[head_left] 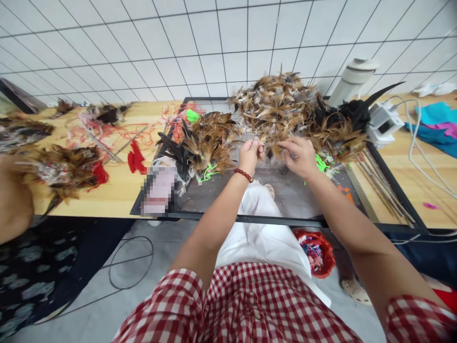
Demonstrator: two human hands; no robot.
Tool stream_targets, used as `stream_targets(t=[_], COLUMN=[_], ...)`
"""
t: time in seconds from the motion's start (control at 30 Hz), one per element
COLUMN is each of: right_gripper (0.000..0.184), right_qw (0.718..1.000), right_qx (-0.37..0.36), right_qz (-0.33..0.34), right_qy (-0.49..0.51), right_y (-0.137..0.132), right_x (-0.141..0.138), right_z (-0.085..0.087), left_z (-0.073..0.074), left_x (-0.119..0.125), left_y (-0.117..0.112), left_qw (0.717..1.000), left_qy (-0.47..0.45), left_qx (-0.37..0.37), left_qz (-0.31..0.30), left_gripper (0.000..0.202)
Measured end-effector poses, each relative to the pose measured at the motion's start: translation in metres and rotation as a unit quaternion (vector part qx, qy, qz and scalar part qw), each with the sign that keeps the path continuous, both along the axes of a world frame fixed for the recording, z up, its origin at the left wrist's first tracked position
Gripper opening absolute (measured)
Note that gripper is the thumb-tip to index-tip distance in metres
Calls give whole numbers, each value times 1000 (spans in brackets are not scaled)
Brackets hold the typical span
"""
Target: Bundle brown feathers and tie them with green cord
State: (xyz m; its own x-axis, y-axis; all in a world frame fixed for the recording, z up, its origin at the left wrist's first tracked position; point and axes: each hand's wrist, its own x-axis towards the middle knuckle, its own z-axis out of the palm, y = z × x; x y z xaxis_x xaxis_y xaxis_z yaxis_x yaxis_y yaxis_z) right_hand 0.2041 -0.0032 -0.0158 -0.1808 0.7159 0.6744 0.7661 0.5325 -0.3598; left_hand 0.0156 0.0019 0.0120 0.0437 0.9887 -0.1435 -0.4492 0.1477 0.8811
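My left hand (250, 155), with a red bead bracelet on the wrist, is closed in a pinch on a few small feathers at the near edge of a big loose heap of brown and white feathers (282, 109). My right hand (302, 156) is beside it, fingers curled and pinching feathers from the same heap. Both hands hover over a dark glass tray (285, 195) set on the wooden table. A tied bundle of brown and black feathers (203, 143) with green cord lies left of my left hand.
Thin sticks (382, 190) lie along the tray's right side. A white device with cables (383, 121) stands at the back right. Red threads (135, 157) litter the table on the left, where another person's arm (14, 200) holds feathers. A red basket (316, 252) sits under the table.
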Motion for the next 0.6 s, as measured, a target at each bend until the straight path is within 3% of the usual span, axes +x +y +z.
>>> stream_targets(t=[0.1,0.23,0.37,0.47,0.6], right_gripper=[27,17,39,55,58], right_qw=[997,991,968,967,957], right_qx=[-8,-55,-118,-115,-151], right_qz=[-31,8,79,121,152], right_qy=[65,123,208,194,194], right_y=[7,25,25,15,7], right_x=[0,-17,-35,-35,-24], right_z=[-3,6,13,15,20], left_z=[-2,-3,-2,-2,-1], left_x=[1,2,1,0,0], left_y=[1,3,1,-2,-7], left_qw=[1000,999,997,994,988], left_qy=[15,37,60,67,56], left_qx=[-1,17,41,47,45], left_qz=[0,-3,-29,-75,-136], left_gripper=[32,32,32,30,30])
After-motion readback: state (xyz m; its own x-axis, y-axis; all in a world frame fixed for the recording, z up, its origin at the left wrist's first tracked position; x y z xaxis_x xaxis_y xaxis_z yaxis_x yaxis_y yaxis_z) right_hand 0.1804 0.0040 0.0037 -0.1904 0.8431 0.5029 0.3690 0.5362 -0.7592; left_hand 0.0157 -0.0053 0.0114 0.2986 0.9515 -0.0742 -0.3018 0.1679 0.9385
